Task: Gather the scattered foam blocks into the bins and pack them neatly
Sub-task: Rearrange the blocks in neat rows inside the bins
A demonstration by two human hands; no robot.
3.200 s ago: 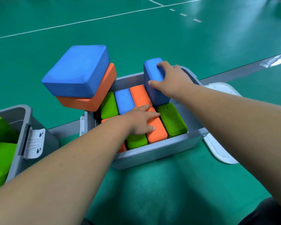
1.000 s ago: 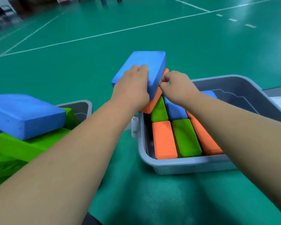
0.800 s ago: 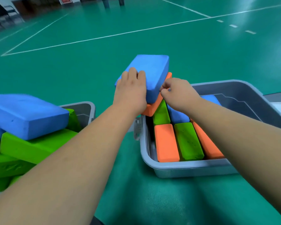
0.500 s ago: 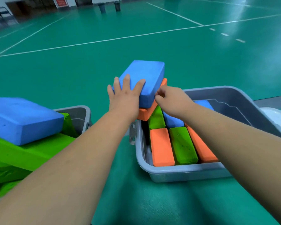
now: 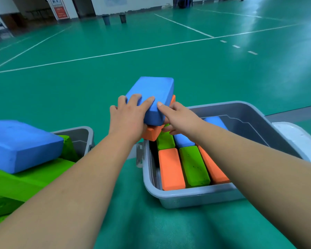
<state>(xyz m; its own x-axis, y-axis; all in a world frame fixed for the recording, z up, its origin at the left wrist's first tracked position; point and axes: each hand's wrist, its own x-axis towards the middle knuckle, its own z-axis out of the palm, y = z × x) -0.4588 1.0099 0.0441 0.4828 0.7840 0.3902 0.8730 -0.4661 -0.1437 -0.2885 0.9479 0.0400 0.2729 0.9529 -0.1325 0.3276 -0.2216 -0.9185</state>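
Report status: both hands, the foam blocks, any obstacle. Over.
Left hand and right hand both grip large blue rectangular foam block. It sits on orange rectangular foam block at far-left corner of right grey plastic bin. No obstacle seen.

Right bin (image 5: pixel 241 108) open on top; blue block (image 5: pixel 154 90), orange block (image 5: pixel 152 133) crowd far-left corner.

Two bins (image 5: pixel 187 197) — four blue blocks (image 5: pixel 151 90), three orange blocks (image 5: pixel 171 169).

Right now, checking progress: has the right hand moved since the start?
Yes: right hand moved left across the grey bin, onto the stacked blue block.
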